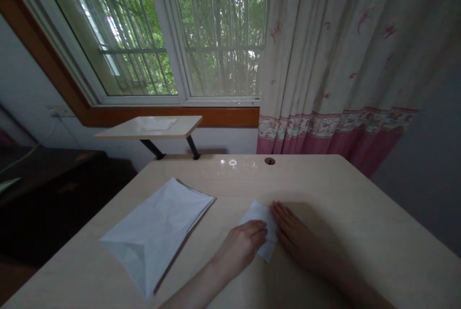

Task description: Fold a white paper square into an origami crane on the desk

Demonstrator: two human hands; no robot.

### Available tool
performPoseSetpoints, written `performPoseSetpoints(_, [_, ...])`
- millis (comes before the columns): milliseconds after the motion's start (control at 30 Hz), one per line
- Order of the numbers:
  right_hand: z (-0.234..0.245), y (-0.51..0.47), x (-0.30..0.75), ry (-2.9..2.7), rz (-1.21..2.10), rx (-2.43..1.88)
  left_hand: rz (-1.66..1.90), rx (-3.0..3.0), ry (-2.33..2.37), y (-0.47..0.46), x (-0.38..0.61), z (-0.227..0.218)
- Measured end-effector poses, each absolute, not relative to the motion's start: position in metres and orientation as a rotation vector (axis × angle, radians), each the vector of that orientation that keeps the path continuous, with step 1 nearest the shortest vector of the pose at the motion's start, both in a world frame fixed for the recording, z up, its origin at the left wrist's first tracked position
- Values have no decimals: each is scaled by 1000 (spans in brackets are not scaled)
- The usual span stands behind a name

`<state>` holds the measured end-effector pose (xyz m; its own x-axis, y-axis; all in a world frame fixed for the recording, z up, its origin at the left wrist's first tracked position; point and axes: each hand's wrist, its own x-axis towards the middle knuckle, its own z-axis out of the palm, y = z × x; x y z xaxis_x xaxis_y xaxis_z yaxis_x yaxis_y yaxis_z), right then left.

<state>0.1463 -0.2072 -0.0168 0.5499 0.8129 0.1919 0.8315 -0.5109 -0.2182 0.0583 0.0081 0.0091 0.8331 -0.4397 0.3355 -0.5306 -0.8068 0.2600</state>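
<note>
A small folded piece of white paper [255, 211] lies on the desk [345, 213] in front of me. My left hand [244, 241] rests over its left side, with curled fingers pressed together on the paper. Along the paper's right edge, my right hand [294, 232] lies with its fingers stretched out and flat. The two hands cover much of the paper; its top corner and lower tip show. To the left is a stack of larger white paper sheets [158, 225], with one corner folded over.
A small raised shelf [180, 129] on black supports stands at the desk's back left, with a white sheet [158, 124] on it. A round cable hole [270, 161] is near the back edge. Behind are a barred window [216, 35] and a patterned curtain [334, 59].
</note>
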Motion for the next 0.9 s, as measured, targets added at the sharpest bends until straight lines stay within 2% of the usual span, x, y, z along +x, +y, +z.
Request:
performPoseSetpoints(367, [-6, -210, 141, -1249, -73, -2367, 260, 2742, -665, 7, 64, 22])
performPoseSetpoints(567, [4, -208, 137, -1137, -89, -2213, 316, 2824, -707, 2, 66, 27])
performPoseSetpoints(900, [18, -206, 136, -1162, 74, -2124, 526, 2716, -741, 4, 71, 6])
